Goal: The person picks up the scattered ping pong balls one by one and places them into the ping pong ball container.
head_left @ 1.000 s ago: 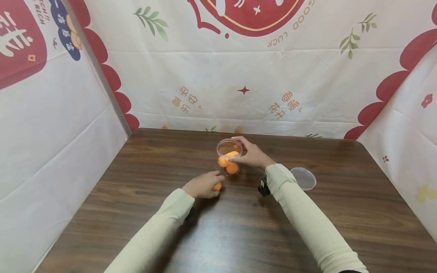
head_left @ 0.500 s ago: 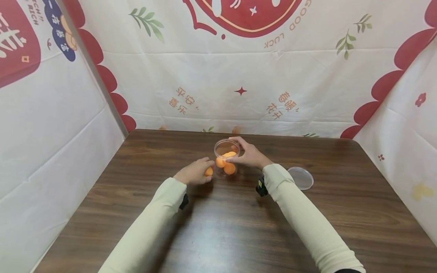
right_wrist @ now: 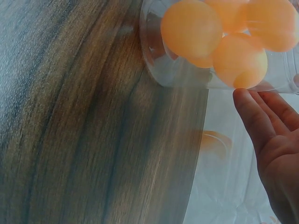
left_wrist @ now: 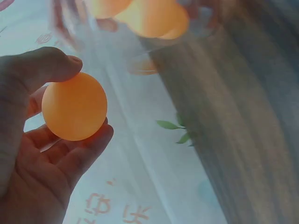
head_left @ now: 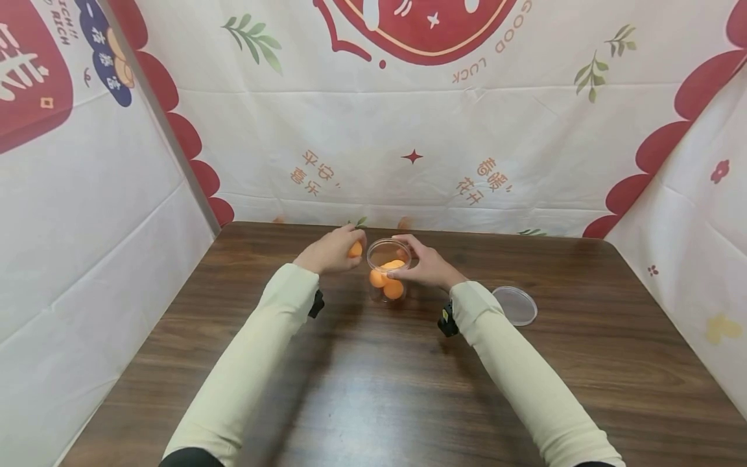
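My left hand (head_left: 332, 251) pinches an orange ping-pong ball (head_left: 355, 249) above the table, just left of a clear plastic jar (head_left: 370, 261). In the left wrist view the ball (left_wrist: 74, 106) sits between the thumb and the fingers. The jar stands upright without its lid, and several orange ping-pong balls (head_left: 393, 289) lie inside. Its right side is gripped by my right hand (head_left: 428, 266), thumb at the near side and fingers towards the back. The right wrist view has the fingertips against the jar wall (right_wrist: 187, 77).
A clear round lid (head_left: 516, 306) lies on the brown wooden table (head_left: 373, 389), right of the jar and beside the right forearm. White printed cloth (head_left: 350, 123) hangs behind the table and along both sides.
My left hand has lifted the ball from the table near the jar's front left and carried it up and away to the jar's upper left. The right hand keeps holding the jar.
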A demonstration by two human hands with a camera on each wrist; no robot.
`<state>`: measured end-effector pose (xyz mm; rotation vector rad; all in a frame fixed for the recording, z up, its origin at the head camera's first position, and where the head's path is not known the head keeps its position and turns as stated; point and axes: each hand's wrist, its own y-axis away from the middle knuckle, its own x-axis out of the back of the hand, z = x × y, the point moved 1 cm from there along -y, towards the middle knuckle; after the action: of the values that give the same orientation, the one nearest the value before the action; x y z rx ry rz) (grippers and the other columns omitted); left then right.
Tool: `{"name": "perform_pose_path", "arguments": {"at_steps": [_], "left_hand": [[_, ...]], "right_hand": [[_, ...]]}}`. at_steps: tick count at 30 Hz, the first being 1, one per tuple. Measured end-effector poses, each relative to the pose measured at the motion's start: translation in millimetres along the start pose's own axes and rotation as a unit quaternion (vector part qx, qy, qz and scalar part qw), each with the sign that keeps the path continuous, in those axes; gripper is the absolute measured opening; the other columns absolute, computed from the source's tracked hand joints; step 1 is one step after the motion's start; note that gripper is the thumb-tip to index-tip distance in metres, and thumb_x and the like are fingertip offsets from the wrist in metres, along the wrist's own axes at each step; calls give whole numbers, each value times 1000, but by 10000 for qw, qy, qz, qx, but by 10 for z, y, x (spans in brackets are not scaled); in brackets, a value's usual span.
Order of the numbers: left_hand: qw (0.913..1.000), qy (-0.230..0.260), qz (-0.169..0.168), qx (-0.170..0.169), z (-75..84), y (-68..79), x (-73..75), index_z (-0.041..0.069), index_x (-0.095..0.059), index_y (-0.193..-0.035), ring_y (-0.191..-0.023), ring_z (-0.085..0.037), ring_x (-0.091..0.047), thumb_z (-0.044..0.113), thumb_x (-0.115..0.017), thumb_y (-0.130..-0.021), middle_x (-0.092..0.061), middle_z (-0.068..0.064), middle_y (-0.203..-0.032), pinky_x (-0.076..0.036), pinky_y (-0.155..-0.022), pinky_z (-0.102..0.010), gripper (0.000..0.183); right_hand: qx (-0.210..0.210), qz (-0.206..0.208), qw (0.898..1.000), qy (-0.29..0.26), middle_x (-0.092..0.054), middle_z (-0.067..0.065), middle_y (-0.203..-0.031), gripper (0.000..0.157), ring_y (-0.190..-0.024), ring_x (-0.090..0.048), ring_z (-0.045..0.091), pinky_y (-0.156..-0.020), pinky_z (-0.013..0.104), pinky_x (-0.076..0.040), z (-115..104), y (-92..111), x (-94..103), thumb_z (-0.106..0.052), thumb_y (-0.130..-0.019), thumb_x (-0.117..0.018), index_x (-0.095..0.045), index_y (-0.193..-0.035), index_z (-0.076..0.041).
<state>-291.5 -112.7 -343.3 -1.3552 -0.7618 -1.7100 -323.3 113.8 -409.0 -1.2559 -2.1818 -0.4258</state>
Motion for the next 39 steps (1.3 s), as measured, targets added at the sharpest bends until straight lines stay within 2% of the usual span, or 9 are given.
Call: {"name": "perform_pose_path", "arguments": {"at_steps": [5, 9, 17, 23, 35, 39], "left_hand": [[9998, 21, 135, -145, 119, -109, 105, 7, -57, -115, -97, -24, -56, 16, -63, -90, -56, -13, -120, -48, -82, -38, 27], [9993, 53, 201, -313, 247, -207, 146, 6, -58, -115, -91, -22, -53, 15, -63, -90, -57, -10, -111, -47, -78, -35, 27], [9973, 156, 95, -717, 414, -392, 75, 5, -58, -112, -90, -22, -52, 12, -61, -91, -57, -10, -107, -47, -78, -33, 23], [9974, 298, -19, -654, 419, -437, 6, 7, -57, -113, -87, -22, -51, 13, -61, -91, -57, -13, -110, -45, -75, -32, 23], [9987, 261, -155, -418, 391, -388, -81, 5, -58, -119, -93, -21, -54, 13, -61, -91, -54, -11, -112, -49, -82, -34, 29], [9989, 222, -179, -363, 401, -368, -93, 6, -58, -120, -93, -20, -54, 13, -61, -92, -54, -10, -112, -49, -80, -33, 29]], "right_hand": [[8, 3, 10000, 20, -52, 12, -134, 78, -123, -51, 27, -96, 48, -45, -1, 2, -6, -45, -77, -76, -35, -142, -33], [33, 0, 10000, 17, -50, 14, -135, 77, -120, -51, 27, -95, 48, -45, 0, 6, -7, -46, -78, -75, -35, -142, -33], [68, -96, 9999, 67, -51, 13, -135, 81, -109, -57, 25, -94, 48, -46, 8, 27, -1, -45, -80, -74, -30, -145, -29], [97, -43, 9999, 131, -54, 8, -130, 84, -110, -57, 24, -94, 49, -45, 5, 30, 13, -46, -79, -74, -30, -147, -25], [133, -17, 9999, 22, -53, 5, -128, 79, -109, -56, 24, -92, 47, -47, 17, 30, 7, -46, -79, -74, -32, -144, -31], [193, -10, 9998, 97, -56, 5, -124, 76, -103, -58, 22, -91, 46, -48, 6, 31, 5, -45, -79, -74, -33, -142, -33]]}}
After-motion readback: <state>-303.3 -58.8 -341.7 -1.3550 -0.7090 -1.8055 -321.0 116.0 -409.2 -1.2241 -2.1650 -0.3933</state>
